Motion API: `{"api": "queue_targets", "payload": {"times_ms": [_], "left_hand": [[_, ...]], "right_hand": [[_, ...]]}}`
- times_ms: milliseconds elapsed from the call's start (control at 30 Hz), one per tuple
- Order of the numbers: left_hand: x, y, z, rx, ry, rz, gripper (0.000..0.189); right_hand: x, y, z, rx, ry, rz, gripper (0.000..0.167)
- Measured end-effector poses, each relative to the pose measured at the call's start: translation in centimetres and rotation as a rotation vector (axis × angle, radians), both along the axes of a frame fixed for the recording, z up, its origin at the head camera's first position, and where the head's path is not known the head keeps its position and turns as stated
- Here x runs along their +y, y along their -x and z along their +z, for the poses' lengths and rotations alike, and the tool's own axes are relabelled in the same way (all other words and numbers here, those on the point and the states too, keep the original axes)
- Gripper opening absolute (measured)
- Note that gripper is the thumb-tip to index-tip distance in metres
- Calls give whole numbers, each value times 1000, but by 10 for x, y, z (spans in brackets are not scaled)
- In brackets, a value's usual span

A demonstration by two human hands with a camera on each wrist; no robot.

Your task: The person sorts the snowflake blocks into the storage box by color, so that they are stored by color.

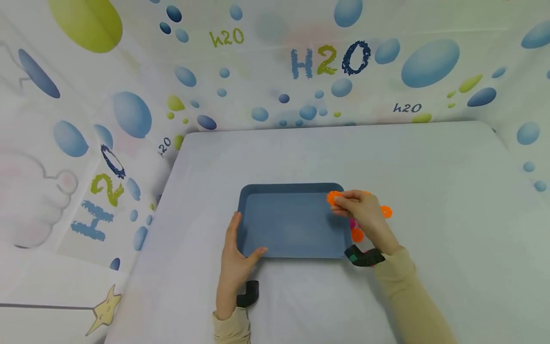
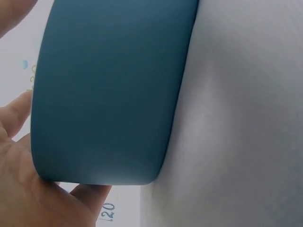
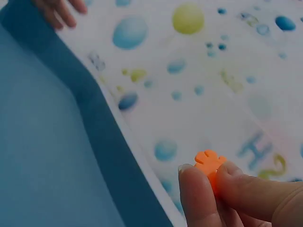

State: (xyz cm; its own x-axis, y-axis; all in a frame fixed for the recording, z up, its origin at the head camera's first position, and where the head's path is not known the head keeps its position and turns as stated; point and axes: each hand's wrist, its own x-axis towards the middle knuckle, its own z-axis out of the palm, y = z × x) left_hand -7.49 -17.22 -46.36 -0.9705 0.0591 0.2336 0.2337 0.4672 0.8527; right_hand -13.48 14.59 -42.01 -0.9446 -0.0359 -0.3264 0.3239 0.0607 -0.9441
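A shallow blue-grey tray (image 1: 292,254) lies on the white table. My left hand (image 1: 237,263) holds its near left corner, the thumb over the front rim and the fingers along the left side; the left wrist view shows the tray's outer wall between thumb and fingers. Above the tray's right edge, my right hand (image 1: 365,210) pinches a small orange flower-shaped piece (image 3: 208,163) between thumb and fingertips. Beside the tray, partly hidden by that hand, are an orange piece (image 1: 357,234), another orange piece (image 1: 387,211) and a pink piece (image 1: 353,223).
The white-covered table (image 1: 451,191) extends around the tray. Behind it and to the left hangs a white cloth backdrop (image 1: 266,71) printed with blue and green drops and lettering. A black strap piece (image 1: 365,257) sits at the right wrist, near the tray's front right corner.
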Motion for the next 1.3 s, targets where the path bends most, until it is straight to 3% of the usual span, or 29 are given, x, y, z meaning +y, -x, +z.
{"api": "queue_targets", "payload": {"times_ms": [167, 333, 567, 767, 933, 1067, 1200, 1300], "left_hand": [[3, 4, -1, 13, -11, -1, 103], [13, 7, -6, 5, 0, -25, 101], [30, 6, -11, 11, 32, -59, 100], [29, 5, -10, 54, 56, -35, 101], [18, 3, -8, 58, 84, -13, 102], [8, 0, -3, 43, 94, 22, 103], [4, -1, -2, 47, 92, 28, 103], [4, 0, -3, 63, 105, 22, 103]], "right_hand": [[-63, 41, 10, -13, 35, 129, 32], [-113, 69, -3, -67, -2, 219, 30], [-138, 76, -31, -180, 4, 90, 32], [-147, 72, -31, -114, -22, 100, 33], [-130, 70, -16, -50, -80, 156, 29], [-96, 73, 1, 41, -54, 145, 31], [-39, 72, 10, 143, -7, 9, 37], [3, 65, 7, 198, -121, -147, 37]]}}
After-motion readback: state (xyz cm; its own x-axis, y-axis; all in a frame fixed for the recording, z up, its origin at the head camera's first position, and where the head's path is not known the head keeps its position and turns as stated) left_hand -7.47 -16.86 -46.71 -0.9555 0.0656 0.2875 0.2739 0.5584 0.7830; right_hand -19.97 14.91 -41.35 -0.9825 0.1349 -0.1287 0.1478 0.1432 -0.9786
